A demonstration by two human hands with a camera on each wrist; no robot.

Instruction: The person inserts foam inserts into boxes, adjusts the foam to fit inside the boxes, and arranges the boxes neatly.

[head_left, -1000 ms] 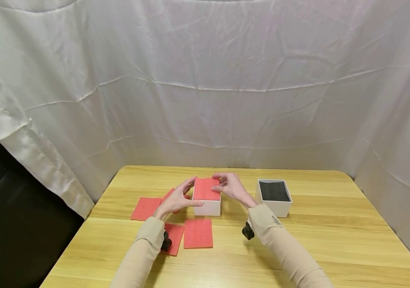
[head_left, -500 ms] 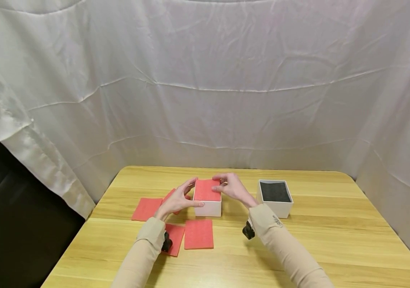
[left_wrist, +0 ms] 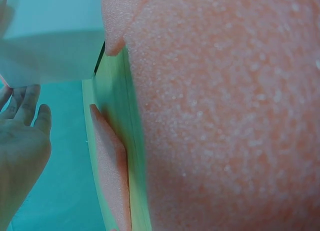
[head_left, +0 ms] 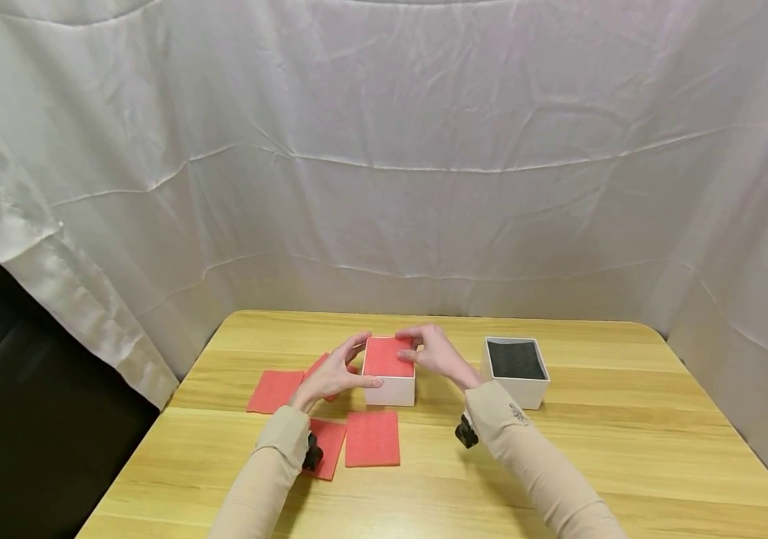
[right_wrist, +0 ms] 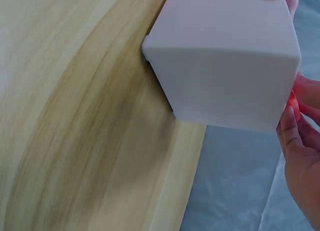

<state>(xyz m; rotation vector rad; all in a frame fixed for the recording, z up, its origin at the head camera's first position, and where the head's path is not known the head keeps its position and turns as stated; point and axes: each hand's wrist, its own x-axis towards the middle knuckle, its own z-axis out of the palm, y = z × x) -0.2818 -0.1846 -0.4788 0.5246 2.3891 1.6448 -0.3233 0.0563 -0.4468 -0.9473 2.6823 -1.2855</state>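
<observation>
In the head view, my left hand (head_left: 337,374) grips a white box (head_left: 391,392), thumb on its front and fingers on the far left corner. A red foam sheet (head_left: 382,361) lies in the box's mouth, close to the rim. My right hand (head_left: 439,353) pinches that sheet's far right edge between thumb and fingers. The right wrist view shows the right hand (right_wrist: 304,161) at the rim, with a bit of red foam sheet (right_wrist: 295,105) between the fingers. The left wrist view has the left hand (left_wrist: 22,141) touching the white box (left_wrist: 50,56). The box's inside is hidden.
Several loose red foam sheets lie left and in front of the box, among them one nearer sheet (head_left: 373,439) and one far-left sheet (head_left: 275,391). A second white box (head_left: 524,392) with dark foam (head_left: 516,359) inside stands right on the wooden table (head_left: 626,434). Curtains hang behind.
The red foam sheet in the box has sunk slightly, its far edge now nearer the rim. My right hand has shifted slightly left; the left hand holds its place on the box.
</observation>
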